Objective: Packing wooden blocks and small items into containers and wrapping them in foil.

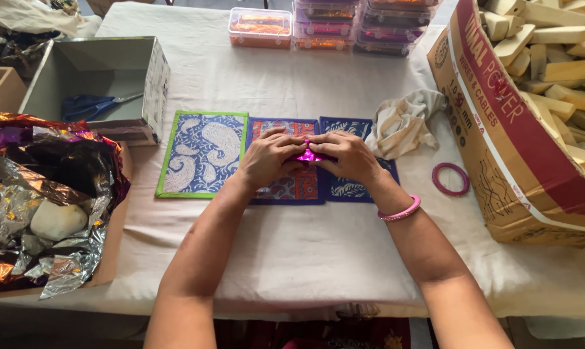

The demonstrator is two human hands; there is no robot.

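A small piece of shiny magenta foil (308,156) lies with its long axis left to right over the red-and-blue patterned cloth mat (292,184). The left hand (266,158) and right hand (347,155) pinch it from either end, fingers curled narrow. Around them lie a green-edged paisley mat (202,154), a crumpled beige rag (402,123) and a pink ring (451,179) on the white tablecloth (292,252).

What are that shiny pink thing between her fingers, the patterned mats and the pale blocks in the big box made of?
The shiny piece, pinched between left hand and right hand, looks like metallic foil: mirror-bright and creased. The patterned mats seem printed cloth, matte with stitched borders. The pale blocks look like bare, unfinished wood, though grain is too small to confirm.
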